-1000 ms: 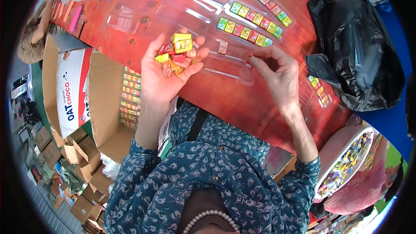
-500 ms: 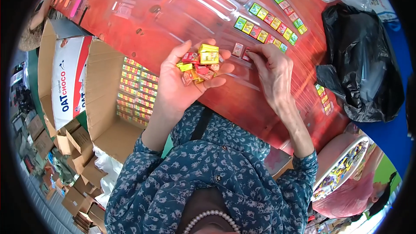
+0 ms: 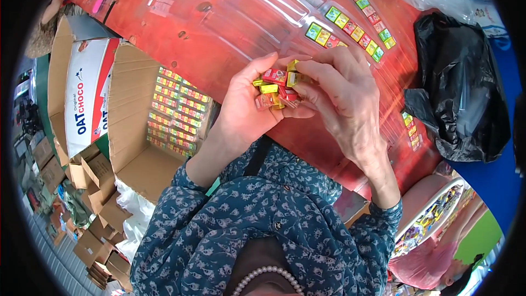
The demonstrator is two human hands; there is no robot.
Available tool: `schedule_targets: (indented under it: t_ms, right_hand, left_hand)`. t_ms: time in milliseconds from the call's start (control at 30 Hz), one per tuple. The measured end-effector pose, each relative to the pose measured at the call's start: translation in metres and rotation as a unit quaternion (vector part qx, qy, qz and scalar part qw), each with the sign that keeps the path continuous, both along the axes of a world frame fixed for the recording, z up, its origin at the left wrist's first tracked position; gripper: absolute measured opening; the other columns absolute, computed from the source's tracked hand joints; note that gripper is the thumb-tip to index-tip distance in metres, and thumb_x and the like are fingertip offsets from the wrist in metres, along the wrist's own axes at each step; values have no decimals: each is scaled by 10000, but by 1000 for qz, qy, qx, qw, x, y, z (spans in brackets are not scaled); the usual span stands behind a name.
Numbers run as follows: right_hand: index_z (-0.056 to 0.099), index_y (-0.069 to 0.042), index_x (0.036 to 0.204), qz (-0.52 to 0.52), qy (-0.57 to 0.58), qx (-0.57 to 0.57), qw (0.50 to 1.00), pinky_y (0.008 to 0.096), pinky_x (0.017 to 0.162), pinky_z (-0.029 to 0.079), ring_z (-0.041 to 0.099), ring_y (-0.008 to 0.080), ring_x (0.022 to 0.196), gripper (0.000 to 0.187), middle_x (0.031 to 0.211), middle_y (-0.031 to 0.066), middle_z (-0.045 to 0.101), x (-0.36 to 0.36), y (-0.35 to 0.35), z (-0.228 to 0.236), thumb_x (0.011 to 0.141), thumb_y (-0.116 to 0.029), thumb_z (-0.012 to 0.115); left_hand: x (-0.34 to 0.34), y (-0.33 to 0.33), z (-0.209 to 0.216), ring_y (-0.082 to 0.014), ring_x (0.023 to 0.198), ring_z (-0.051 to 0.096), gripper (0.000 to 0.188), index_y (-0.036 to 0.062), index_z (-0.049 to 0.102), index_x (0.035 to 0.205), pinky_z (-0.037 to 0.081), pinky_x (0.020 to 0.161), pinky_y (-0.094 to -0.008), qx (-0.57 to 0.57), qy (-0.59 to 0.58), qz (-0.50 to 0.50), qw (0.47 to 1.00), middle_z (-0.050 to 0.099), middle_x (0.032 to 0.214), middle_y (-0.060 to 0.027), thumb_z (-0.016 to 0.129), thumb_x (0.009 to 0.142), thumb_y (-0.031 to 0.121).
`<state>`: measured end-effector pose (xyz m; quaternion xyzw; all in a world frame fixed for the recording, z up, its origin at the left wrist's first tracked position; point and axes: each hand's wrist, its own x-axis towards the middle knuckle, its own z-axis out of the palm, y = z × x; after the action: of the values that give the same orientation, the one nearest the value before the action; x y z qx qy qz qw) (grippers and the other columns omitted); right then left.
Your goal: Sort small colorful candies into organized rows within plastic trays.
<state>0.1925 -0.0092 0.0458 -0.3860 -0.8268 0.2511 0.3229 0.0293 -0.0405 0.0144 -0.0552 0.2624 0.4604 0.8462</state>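
In my cupped left hand [image 3: 236,111] lies a small heap of wrapped candies [image 3: 274,77], red and yellow little blocks. My right hand [image 3: 355,104] reaches over that palm, its thumb and forefinger pinched on a yellow candy [image 3: 292,79] at the heap's right side. Just beyond the hands, clear plastic trays [image 3: 233,28] lie on the red table [image 3: 148,38]. Slots in them hold rows of candies [image 3: 356,34] in green, yellow and red. My right hand hides part of the nearest row and the slots below it.
At the left stands an open carton [image 3: 131,115] with filled candy trays [image 3: 178,109] inside. A black plastic bag [image 3: 455,93] lies at the right, beside a short candy strip [image 3: 411,130]. Lower right are a tub of candies [image 3: 430,216] and a person in pink [image 3: 422,266].
My right hand has left the tray slot and come left to my left palm, where it now pinches a yellow candy. My left hand has shifted slightly right with its heap.
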Motion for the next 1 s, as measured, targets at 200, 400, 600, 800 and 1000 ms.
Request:
schedule_targets:
  t_ms: [200, 400, 600, 800, 1000]
  right_hand:
    - [596, -20, 935, 17, -74, 64, 995, 348, 699, 459, 524, 275, 820, 280, 881, 94, 548, 2, -6, -6, 669, -81, 658]
    - [598, -15, 928, -7, 34, -28, 999, 353, 664, 478, 566, 279, 793, 205, 858, 115, 567, 11, -4, 0, 725, -33, 622]
    - [585, 20, 939, -174, -3, -127, 977, 348, 659, 475, 612, 326, 758, 116, 848, 173, 602, 42, 0, -13, 833, -17, 560]
    - [586, -20, 959, -134, -67, -119, 981, 406, 666, 456, 567, 353, 803, 285, 816, 160, 565, 38, -4, -34, 684, 55, 604]
    - [566, -26, 969, -78, -114, -104, 985, 417, 689, 454, 533, 351, 851, 368, 863, 162, 519, 27, -1, -30, 620, 84, 596]
  left_hand:
    - [-3, -3, -6, -233, 880, 630, 342, 60, 575, 1091, 530, 754, -455, -10, -2, -9, 1000, 636, 1014, -82, 419, 935, 321]
    - [-5, -1, -3, -275, 910, 631, 387, 45, 561, 1119, 529, 756, -440, -23, 8, -6, 1000, 628, 1045, -121, 402, 934, 345]
    - [-18, 4, -1, -387, 958, 608, 458, 15, 495, 1206, 578, 680, -432, -1, 25, 12, 1000, 562, 1129, -253, 366, 932, 358]
    - [-28, 7, -6, -389, 985, 598, 452, 3, 496, 1206, 555, 724, -437, 24, -19, 12, 999, 570, 1136, -241, 389, 929, 344]
    - [-30, 6, -8, -388, 985, 597, 452, 4, 491, 1210, 558, 718, -435, 24, -16, 11, 1000, 566, 1143, -241, 387, 931, 344]
